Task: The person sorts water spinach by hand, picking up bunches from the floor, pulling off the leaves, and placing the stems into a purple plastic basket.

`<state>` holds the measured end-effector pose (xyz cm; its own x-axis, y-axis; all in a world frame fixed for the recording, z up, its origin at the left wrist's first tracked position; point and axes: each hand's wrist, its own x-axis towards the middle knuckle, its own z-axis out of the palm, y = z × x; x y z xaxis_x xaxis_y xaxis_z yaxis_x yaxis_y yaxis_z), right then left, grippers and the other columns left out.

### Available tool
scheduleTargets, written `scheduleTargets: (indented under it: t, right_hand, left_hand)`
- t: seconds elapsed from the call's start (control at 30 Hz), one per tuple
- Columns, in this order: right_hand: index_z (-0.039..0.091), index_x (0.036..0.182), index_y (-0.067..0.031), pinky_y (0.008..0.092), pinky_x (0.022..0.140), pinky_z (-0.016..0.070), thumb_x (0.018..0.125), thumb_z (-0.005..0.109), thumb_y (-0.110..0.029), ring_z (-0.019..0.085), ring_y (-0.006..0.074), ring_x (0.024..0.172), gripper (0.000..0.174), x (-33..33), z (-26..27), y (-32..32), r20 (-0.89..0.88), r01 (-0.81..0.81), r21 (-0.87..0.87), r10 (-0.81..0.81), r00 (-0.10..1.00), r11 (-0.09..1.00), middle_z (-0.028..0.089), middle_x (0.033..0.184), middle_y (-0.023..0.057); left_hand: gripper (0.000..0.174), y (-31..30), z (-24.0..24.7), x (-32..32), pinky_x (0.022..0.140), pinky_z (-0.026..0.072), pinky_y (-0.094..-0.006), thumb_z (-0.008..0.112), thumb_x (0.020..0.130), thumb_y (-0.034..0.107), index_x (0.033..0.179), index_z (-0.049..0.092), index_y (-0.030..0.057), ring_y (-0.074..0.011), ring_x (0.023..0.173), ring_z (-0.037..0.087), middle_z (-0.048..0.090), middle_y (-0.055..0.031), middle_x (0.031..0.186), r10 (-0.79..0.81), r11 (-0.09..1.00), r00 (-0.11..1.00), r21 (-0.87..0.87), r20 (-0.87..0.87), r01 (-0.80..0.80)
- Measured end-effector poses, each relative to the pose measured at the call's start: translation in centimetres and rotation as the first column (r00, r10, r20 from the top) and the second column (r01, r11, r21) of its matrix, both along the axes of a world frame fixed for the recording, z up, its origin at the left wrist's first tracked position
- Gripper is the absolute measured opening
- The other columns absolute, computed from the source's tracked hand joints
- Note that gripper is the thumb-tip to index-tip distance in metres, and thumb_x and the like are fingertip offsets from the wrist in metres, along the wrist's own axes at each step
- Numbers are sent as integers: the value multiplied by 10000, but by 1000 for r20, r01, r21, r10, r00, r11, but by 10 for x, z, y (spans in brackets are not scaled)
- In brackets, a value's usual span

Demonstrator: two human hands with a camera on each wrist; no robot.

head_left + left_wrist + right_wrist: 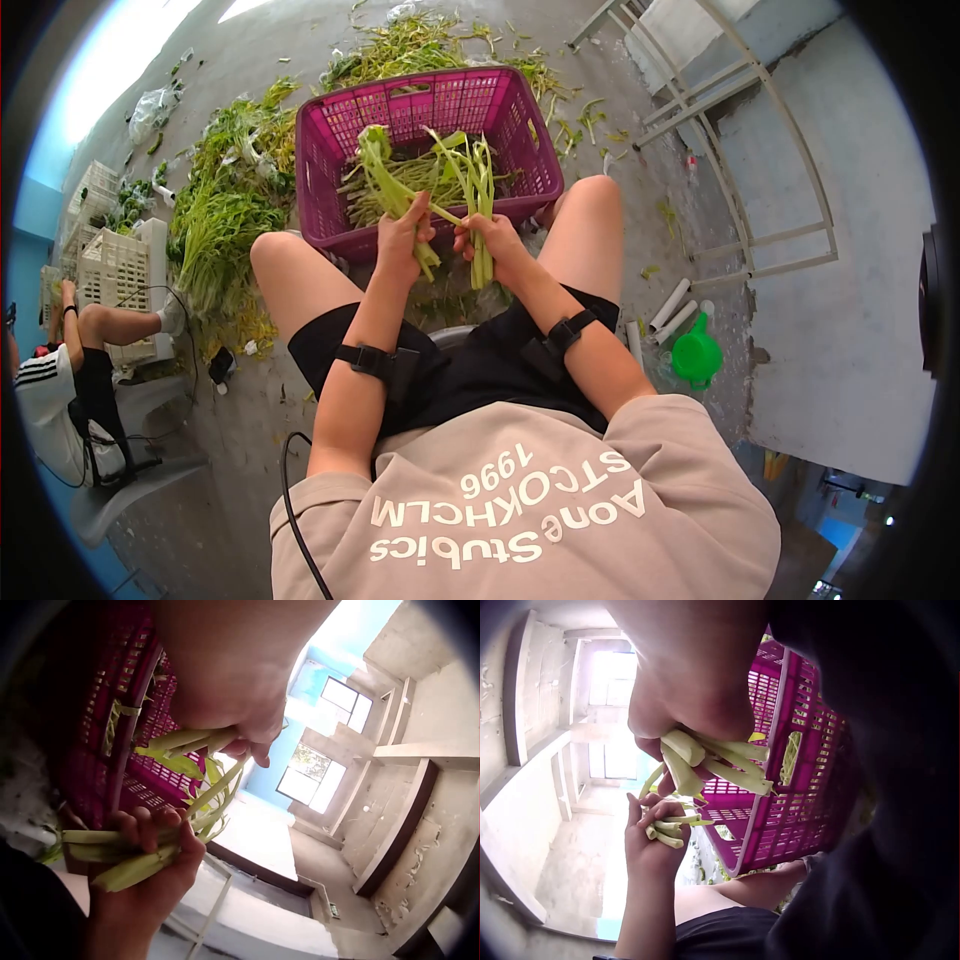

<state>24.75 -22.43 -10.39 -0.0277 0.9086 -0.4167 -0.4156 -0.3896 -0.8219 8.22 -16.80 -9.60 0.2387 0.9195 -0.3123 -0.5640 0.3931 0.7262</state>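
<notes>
In the head view my left hand (403, 240) grips a bunch of thick pale-green vegetable stalks (380, 160), their tops leaning up and left. My right hand (495, 245) holds a second bunch of green stalks (482, 185), close beside the left, with cut ends pointing toward me. A single stalk (440, 212) spans the small gap between the hands. Both hands are over the near rim of a purple plastic crate (325, 225), which has thin green stalks (370, 205) lying inside. The right wrist view shows the thick cut ends (681, 761) jutting from my right fist.
Piles of leafy greens (225, 200) lie on the floor left of the crate, with more trimmings (400, 50) behind it. A metal frame (740, 130) stands at the right, near a green plastic container (697, 352). Another person (75, 390) sits at the far left by white crates (115, 265).
</notes>
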Motion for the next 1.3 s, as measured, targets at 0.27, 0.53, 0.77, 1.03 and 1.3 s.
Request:
scheduleTargets:
  t: [0.27,0.53,0.77,1.03,1.3]
  right_hand:
    - [662,772,23,286,503,448,842,623,-115,580,161,494,160,-8,-3,2,261,56,-7,-52,964,998,639,611,108]
    - [691,952,36,263,542,456,840,695,-90,604,135,582,169,-1,3,4,80,-11,2,11,997,1000,664,723,86]
    - [635,1168,39,246,542,456,900,697,-138,573,111,585,326,-3,9,5,53,-107,17,106,993,994,642,793,55]
    - [615,1224,14,290,633,544,929,649,-133,640,147,705,331,1,12,0,-110,38,-12,-39,993,999,653,830,61]
    - [631,1214,5,266,659,532,923,680,-128,643,122,769,323,13,2,4,30,59,78,-62,998,995,665,881,45]
  left_hand:
    - [187,-9,15,17,444,305,-253,753,887,154,837,598,62,-75,454,410,524,15,636,12,997,995,75,-100,-5]
    - [161,4,26,-11,435,321,-252,746,862,153,875,626,47,-82,442,439,521,6,632,114,977,993,174,44,-120]
    - [221,3,18,-3,430,365,-269,735,846,245,797,630,57,-93,472,468,529,8,643,12,999,968,32,-251,-4]
    - [236,-3,0,7,494,392,-255,707,905,254,782,628,68,-95,533,513,566,4,649,-70,989,943,100,-325,107]
    - [246,-7,10,13,492,425,-253,676,921,129,1127,605,14,-102,540,543,644,-50,790,-97,991,973,75,-207,115]
